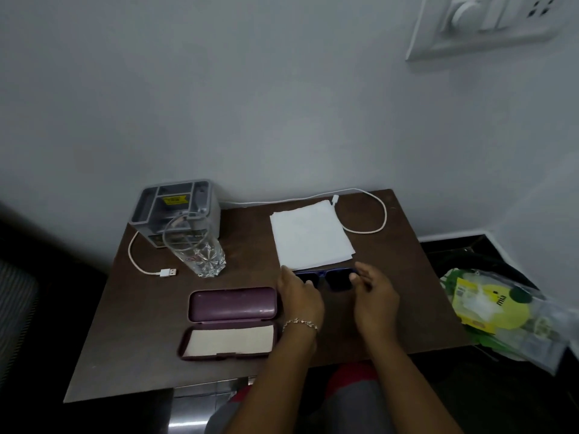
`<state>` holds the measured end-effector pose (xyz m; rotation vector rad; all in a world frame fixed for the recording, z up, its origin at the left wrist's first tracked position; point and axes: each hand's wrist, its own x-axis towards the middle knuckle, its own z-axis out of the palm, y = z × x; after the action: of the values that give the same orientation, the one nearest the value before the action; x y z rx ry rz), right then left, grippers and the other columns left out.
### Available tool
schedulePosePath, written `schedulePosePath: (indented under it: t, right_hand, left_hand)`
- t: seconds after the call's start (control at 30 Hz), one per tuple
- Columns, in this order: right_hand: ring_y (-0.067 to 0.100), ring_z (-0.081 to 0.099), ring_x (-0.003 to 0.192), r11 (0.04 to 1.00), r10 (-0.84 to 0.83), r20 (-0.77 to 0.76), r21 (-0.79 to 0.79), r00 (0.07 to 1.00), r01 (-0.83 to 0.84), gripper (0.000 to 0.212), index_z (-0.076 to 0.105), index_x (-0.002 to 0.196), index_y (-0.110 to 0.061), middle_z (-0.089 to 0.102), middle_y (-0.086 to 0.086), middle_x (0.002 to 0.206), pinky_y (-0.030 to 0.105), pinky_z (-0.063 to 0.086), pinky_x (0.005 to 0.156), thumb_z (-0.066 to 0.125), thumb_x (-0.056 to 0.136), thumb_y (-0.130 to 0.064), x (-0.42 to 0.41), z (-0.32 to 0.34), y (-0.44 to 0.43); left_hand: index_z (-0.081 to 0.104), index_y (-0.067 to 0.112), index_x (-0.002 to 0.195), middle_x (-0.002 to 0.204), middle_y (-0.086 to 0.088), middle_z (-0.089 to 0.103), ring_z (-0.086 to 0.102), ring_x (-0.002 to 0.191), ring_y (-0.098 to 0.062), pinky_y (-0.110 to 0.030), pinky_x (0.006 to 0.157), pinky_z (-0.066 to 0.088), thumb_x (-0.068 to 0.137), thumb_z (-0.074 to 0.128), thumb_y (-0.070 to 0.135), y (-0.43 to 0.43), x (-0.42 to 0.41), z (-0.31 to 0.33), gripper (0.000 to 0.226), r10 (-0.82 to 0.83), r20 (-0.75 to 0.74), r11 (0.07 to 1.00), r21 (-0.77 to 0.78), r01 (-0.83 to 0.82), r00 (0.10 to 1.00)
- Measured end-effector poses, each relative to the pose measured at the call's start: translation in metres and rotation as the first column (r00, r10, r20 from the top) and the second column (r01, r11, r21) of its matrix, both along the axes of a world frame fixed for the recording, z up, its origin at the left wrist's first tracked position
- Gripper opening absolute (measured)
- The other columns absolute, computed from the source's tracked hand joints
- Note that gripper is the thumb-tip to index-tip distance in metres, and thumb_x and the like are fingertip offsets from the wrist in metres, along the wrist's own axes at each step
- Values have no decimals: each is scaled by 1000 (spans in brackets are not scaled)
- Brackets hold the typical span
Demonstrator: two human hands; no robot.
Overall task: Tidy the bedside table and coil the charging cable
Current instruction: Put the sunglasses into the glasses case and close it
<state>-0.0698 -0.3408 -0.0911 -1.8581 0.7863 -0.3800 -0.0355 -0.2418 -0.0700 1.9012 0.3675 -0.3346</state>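
Two hands at the blue sunglasses (336,279)
Left hand (299,296) and right hand (374,300) each pinch one end; the white charging cable (165,272) lies uncoiled along the back of the bedside table (150,339).

left hand (299,297) | right hand (376,299) | each holds one sunglasses (332,281) end | case (233,305) open, left

I'm seeing blue glasses (336,281), plum case (233,303) lined cream, white cable (372,230), white paper (310,236), grey box (175,208), brown worktop (250,264).
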Motion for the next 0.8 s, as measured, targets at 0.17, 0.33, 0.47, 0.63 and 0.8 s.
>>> schedulePosePath:
  t: [0.17,0.33,0.47,0.63,0.8]
  right_hand:
    - [18,65,92,994,-60,32,94,998,57,22,69,106,-10,70,10,103,22,44,79,63,86,-4,-4,3,-5]
    - [12,67,89,973,-63,117,229,991,35,21,73,97,-19,73,3,95,27,52,84,68,82,-6,-19,34,-16]
    - [11,69,93,939,29,184,331,982,-90,19,73,96,-21,74,-1,94,28,52,86,69,81,-9,-25,67,-3]
    - [4,70,80,887,214,173,377,961,-266,19,73,86,-30,75,-11,82,19,56,73,71,80,-12,-29,94,42]
    - [6,71,78,839,412,62,363,909,-405,16,75,96,-15,75,-3,86,20,57,70,68,83,-10,-29,83,83]
  left_hand:
    - [48,2,111,119,-12,52,49,114,-25,-31,97,42,92,42,-2,3,-4,6,21,40,29,994,-99,-37,999]
    - [42,7,135,125,0,53,49,119,-13,-27,107,35,94,48,7,20,-15,49,41,93,44,922,-382,-69,995]
    - [57,17,120,106,7,67,62,89,10,-6,77,48,89,54,6,62,-18,75,33,82,189,930,-367,-7,979]
    - [69,21,100,91,14,74,67,88,1,-16,78,51,80,64,6,134,-23,82,25,135,240,941,-335,-49,961]
    - [70,14,85,76,8,75,67,72,0,-10,64,50,79,63,-2,192,-33,60,18,199,203,938,-322,-126,959]
